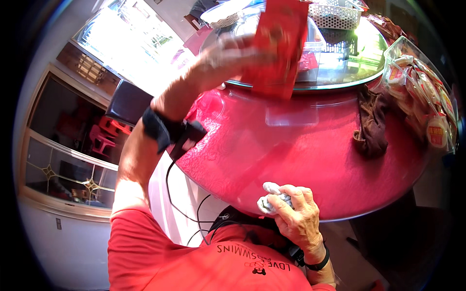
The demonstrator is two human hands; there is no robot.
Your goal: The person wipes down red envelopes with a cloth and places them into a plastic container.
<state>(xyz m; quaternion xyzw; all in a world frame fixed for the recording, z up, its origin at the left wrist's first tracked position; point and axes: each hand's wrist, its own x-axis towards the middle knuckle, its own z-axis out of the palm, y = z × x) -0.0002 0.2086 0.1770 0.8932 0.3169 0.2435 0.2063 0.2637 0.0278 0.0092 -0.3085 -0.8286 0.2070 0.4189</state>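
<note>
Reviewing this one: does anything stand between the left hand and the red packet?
Nothing visible does: the left hand, though blurred, is directly on the red packet. The clear container appears behind the packet, not between them. The right hand, holding a grey-white cloth, is lower in view, away from both.

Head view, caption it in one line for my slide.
At a red table, the left hand holds a red packet and the right hand a crumpled pale cloth.

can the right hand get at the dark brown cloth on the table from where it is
Probably yes: open red tabletop stretches between the right hand and the dark brown cloth, though the pale cloth in its fingers may hinder a grasp.
</note>
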